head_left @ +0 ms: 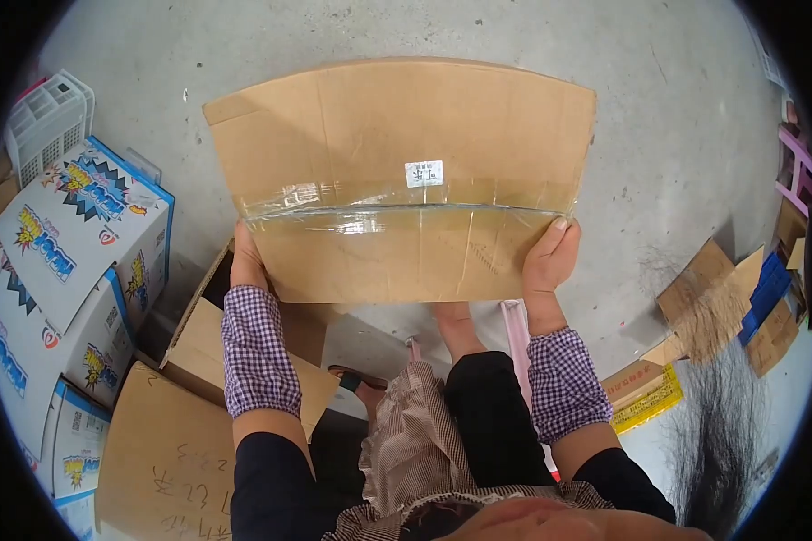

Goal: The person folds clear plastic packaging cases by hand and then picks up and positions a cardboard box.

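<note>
A large brown cardboard box [370,261] is held up in front of me, a taped seam running across it and a small white label [424,173] just above the seam. My left hand [248,257] grips its left edge, the fingers partly hidden behind the cardboard. On the right edge, my right hand [551,256] holds on with the thumb near the end of the seam. Clear tape shines along the seam, mostly on the left half.
White and blue printed boxes [72,243] stack up at the left, beside a white plastic crate [50,126]. Open cardboard boxes [167,442] stand at the lower left. Cardboard pieces [704,279] and a yellow-edged box [645,397] lie on the right.
</note>
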